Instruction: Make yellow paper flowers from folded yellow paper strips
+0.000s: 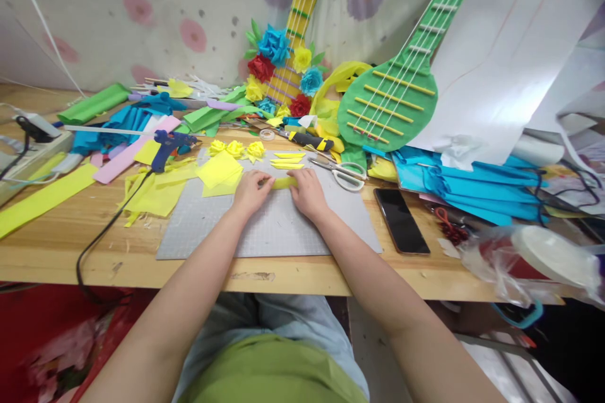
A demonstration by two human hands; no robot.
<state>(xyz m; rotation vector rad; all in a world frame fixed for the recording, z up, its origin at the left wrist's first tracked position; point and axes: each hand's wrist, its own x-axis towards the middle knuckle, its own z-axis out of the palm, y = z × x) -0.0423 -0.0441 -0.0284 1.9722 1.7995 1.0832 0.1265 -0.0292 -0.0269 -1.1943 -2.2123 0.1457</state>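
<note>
Both my hands rest on a grey cutting mat (278,230) on the wooden table. My left hand (251,192) and my right hand (307,192) pinch the two ends of a narrow yellow paper strip (283,182) that lies flat between them, fingers closed on it. Just beyond lie more yellow strips (288,160), several yellow paper squares (220,171) and three small yellow paper flowers (236,148). White-handled scissors (344,173) lie right of my right hand.
A blue glue gun (169,142) with a black cord lies to the left. A black phone (401,220) sits right of the mat. Blue paper stacks (472,186), a green paper guitar (390,97), a yellow guitar with paper flowers (283,69) and plastic bags (534,261) crowd the back and right.
</note>
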